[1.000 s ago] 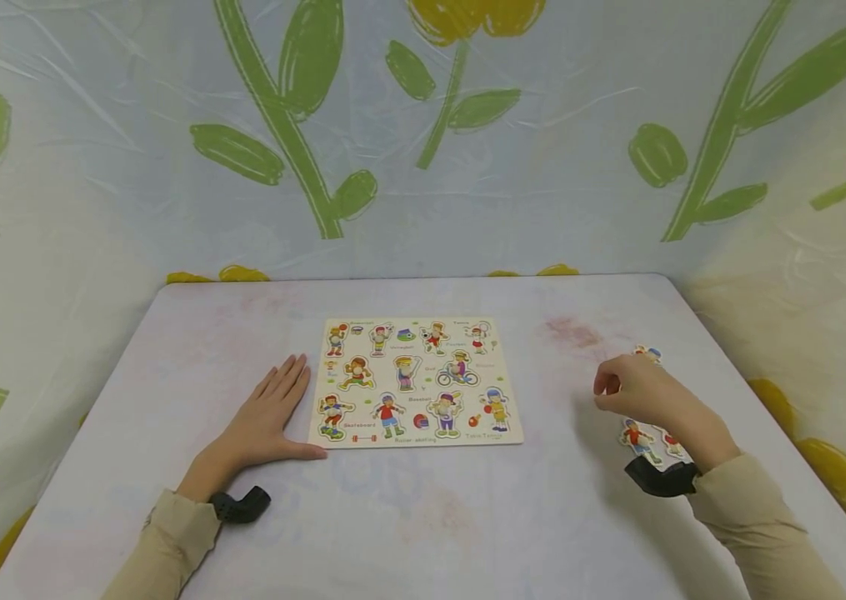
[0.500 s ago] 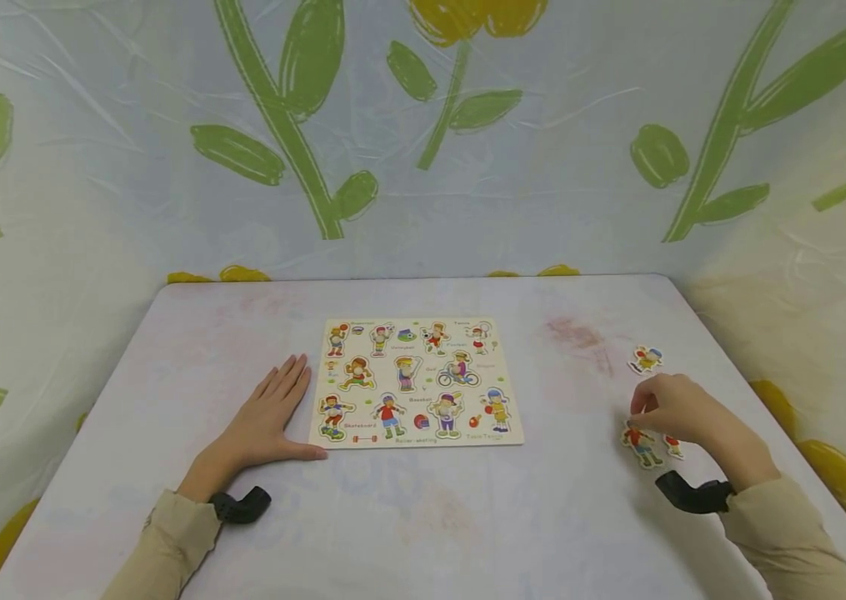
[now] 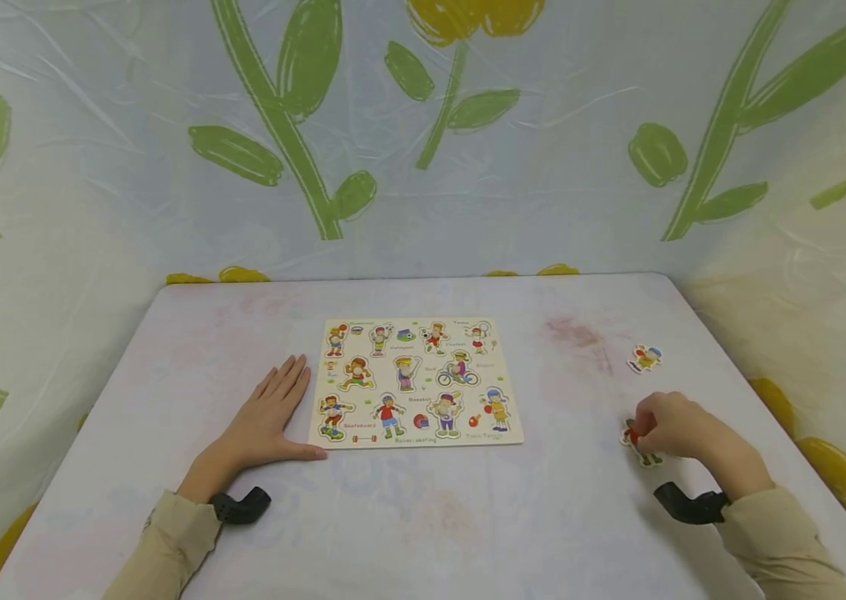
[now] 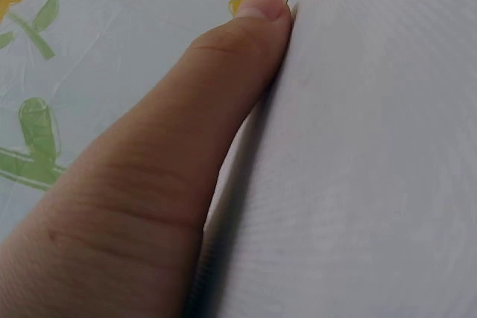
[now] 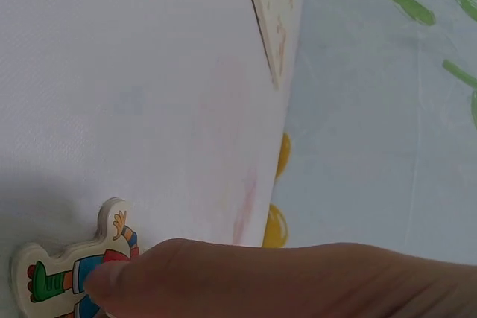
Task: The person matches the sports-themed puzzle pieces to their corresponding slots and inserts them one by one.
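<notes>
A wooden puzzle board (image 3: 516, 435) printed with children playing sports lies flat in the middle of the table. My left hand (image 3: 261, 421) rests palm down at its left side, fingers straight. The thumb (image 4: 223, 65) meets the board's near left corner. On the right, my right hand (image 3: 681, 429) pinches a roller-skater puzzle piece (image 3: 648, 457) with curled fingers. Seen from the right wrist, the thumb covers part of this puzzle piece (image 5: 86, 255); whether it is lifted I cannot tell. Beyond that hand lies another puzzle piece (image 3: 646, 358), a figure in a blue cap.
The white table (image 3: 423, 517) ends at a back edge against a hanging sheet (image 3: 543, 192) with green leaves and yellow flowers. Both wrists wear black cameras, one of them the right wrist camera (image 3: 693, 504).
My right hand has come nearer and to the right, down onto the roller-skater piece. A smaller piece beside it is now hidden by the hand. The left hand stays put.
</notes>
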`<move>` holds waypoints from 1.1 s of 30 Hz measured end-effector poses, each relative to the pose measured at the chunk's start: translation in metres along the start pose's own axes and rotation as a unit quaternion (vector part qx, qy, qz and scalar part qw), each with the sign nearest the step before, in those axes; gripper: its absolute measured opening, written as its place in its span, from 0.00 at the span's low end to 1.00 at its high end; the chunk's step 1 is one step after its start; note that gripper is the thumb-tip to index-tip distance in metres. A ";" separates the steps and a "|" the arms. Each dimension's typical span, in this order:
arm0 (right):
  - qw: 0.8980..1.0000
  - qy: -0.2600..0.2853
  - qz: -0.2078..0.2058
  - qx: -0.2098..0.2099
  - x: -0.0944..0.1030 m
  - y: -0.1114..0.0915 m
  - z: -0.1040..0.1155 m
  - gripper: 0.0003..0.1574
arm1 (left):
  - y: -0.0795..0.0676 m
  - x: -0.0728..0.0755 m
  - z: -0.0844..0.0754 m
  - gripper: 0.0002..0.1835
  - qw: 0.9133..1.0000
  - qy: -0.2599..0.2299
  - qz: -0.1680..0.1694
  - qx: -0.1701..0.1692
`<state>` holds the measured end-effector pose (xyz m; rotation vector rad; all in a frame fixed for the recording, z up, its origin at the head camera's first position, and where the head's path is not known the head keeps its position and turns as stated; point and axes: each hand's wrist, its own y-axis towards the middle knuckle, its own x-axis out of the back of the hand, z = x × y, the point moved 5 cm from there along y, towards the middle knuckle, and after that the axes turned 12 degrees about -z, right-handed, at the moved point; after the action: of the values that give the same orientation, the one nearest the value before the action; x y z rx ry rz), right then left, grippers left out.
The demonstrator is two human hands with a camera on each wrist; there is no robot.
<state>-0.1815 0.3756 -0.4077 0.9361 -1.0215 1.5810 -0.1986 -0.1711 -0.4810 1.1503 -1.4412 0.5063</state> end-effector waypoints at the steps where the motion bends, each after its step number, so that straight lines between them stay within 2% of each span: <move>1: 1.000 -0.001 -0.003 0.003 -0.001 0.000 0.000 0.06 | 0.000 0.000 0.000 0.74 1.000 0.000 0.000 0.000; 11: 1.000 0.000 -0.004 -0.010 -0.005 0.003 0.000 0.10 | 0.000 -0.001 0.000 0.73 1.000 0.001 0.000 -0.003; 23: 1.000 0.013 0.001 -0.019 -0.004 0.004 0.001 0.06 | -0.001 -0.003 0.002 0.74 1.000 0.006 0.000 -0.001; 33: 1.000 0.017 -0.018 0.008 -0.002 0.006 0.012 0.07 | -0.001 -0.002 0.002 0.74 1.000 0.000 -0.005 -0.004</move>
<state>-0.1863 0.3627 -0.4070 0.9287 -0.9652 1.5726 -0.1990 -0.1721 -0.4836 1.1499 -1.4356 0.4938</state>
